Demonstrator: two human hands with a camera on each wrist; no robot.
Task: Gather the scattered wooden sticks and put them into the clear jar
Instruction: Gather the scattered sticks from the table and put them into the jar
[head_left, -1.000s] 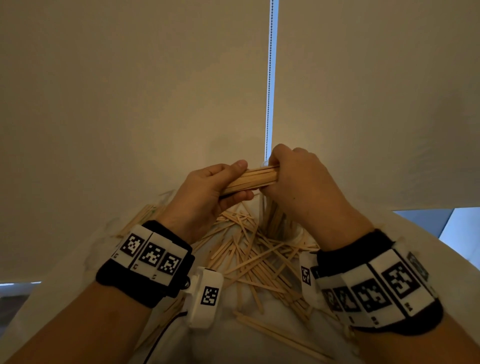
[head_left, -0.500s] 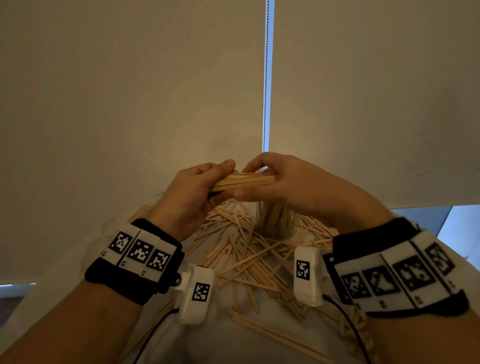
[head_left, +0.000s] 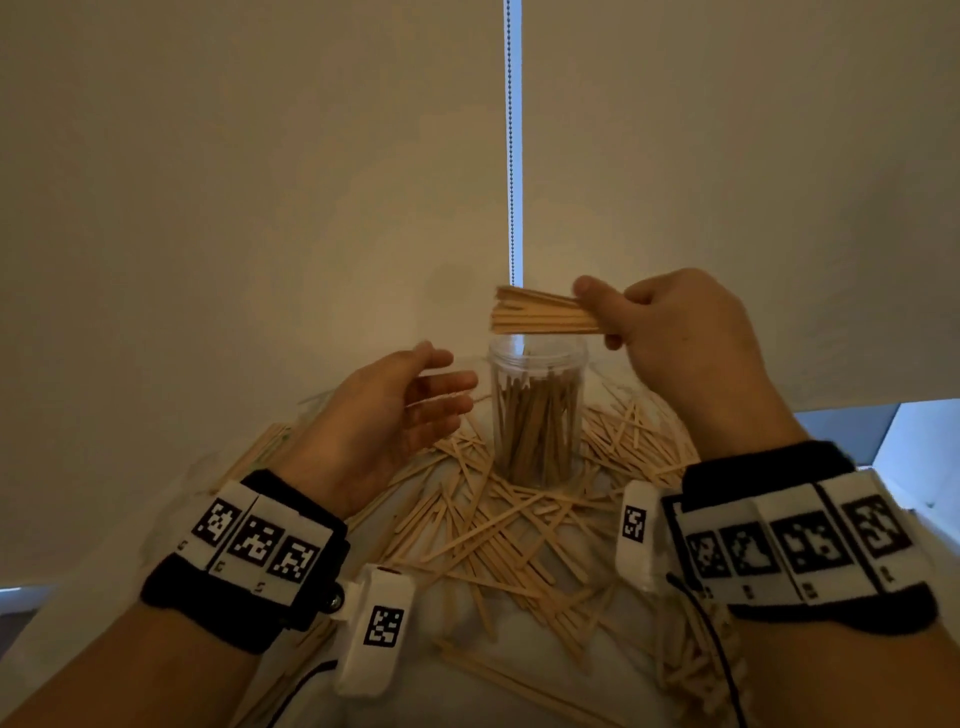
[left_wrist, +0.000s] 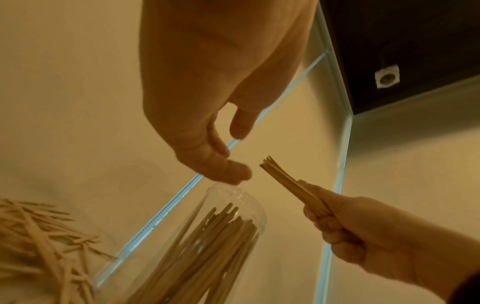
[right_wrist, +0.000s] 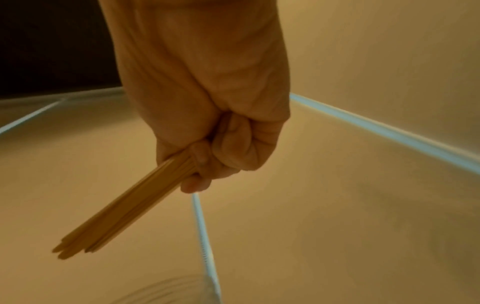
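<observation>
Beige blinds (head_left: 249, 208) behind jar (head_left: 537, 415). Right hand (head_left: 675, 338) clamps bundle (head_left: 540, 314) of pale flat sticks above jar, half-full with upright sticks. Left hand (head_left: 384, 415) beside jar, fingers relaxed, empty.

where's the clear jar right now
In the head view the clear jar stands upright at centre among scattered sticks, between the left hand and the right hand.

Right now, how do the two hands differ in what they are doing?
The right hand grips a bundle of sticks above the clear jar; the left hand holds nothing. The right hand's fingers are curled tight; the left hand's are relaxed and spread, beside the jar. The right hand is higher. Both wear marker wristbands.
</observation>
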